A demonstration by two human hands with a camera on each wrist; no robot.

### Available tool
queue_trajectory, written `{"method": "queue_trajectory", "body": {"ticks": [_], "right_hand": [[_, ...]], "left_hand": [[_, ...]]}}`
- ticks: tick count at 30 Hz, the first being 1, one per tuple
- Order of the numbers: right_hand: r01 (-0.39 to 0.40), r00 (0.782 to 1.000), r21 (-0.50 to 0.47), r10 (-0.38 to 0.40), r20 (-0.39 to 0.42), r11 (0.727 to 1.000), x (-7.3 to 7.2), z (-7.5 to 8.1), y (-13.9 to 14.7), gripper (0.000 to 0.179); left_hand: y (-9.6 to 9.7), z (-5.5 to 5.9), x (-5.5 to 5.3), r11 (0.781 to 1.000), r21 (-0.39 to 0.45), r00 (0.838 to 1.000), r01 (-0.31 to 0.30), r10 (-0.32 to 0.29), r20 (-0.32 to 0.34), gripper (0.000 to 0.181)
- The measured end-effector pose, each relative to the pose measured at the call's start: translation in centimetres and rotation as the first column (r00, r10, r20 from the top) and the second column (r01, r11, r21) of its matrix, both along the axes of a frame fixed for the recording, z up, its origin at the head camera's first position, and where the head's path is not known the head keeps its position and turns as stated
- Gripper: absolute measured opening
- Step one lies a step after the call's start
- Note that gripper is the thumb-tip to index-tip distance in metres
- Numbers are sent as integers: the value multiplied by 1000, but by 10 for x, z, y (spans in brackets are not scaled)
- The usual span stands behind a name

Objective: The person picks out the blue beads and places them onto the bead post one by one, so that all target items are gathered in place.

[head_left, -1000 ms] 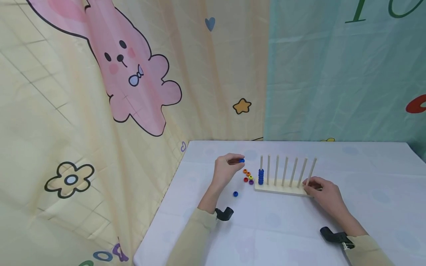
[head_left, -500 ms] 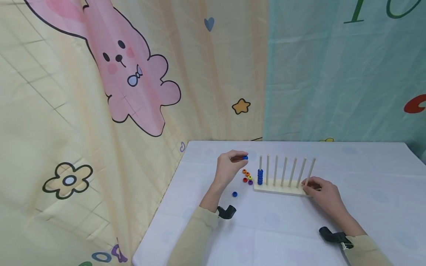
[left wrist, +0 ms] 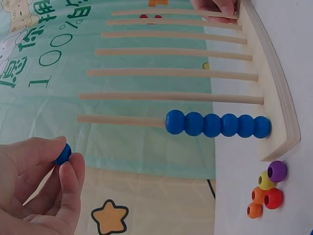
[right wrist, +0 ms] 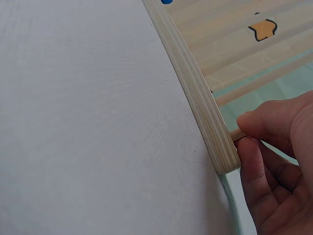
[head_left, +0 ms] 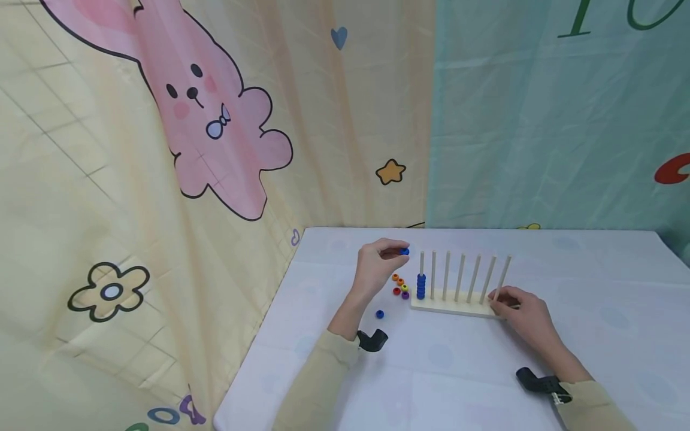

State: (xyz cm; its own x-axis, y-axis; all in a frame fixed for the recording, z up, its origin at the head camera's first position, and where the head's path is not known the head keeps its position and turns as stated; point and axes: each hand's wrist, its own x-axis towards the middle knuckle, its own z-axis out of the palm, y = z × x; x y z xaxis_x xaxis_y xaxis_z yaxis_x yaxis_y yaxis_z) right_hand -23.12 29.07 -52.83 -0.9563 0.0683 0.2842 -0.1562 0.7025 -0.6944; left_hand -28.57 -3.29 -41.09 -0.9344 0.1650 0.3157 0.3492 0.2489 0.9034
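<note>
Between thumb and fingertips, my left hand point(head_left: 377, 266) pinches a blue bead point(left wrist: 62, 155). It hovers just left of the tip of the leftmost peg point(left wrist: 122, 120), apart from it. That peg belongs to a wooden peg rack point(head_left: 458, 307) with a row of upright pegs. Several blue beads point(left wrist: 212, 125) are stacked on its lower part; the other pegs carry no beads. At the rack's right end, my right hand point(head_left: 525, 311) pinches the rightmost peg point(head_left: 504, 275) low down, near the base. Its fingertips partly hide the peg's foot in the right wrist view.
Left of the rack lies a small cluster of loose beads: orange beads point(left wrist: 254, 210), a red one point(left wrist: 274, 199), a yellow one point(left wrist: 265, 180) and a purple one point(left wrist: 277, 171). Another blue bead point(head_left: 380, 314) lies nearer the front on the white tabletop point(head_left: 458, 371). Printed curtains hang behind.
My left hand has moved right and slightly up with the blue bead, closer to the leftmost peg's tip. The right hand and the rack have stayed in place.
</note>
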Motion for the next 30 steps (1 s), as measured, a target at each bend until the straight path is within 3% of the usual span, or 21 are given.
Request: {"method": "queue_trajectory", "body": {"ticks": [15,30], "right_hand": [[7,1000,5,-7,0,1000,-1,-2,1,14],[2,1000,2,-2,9,1000,-2,-4,1,13]], "left_hand": [[14,7,0,998,30,998,57,-56,-37,21],[24,3,-3,996,3,996,86,-86,-21,21]]}}
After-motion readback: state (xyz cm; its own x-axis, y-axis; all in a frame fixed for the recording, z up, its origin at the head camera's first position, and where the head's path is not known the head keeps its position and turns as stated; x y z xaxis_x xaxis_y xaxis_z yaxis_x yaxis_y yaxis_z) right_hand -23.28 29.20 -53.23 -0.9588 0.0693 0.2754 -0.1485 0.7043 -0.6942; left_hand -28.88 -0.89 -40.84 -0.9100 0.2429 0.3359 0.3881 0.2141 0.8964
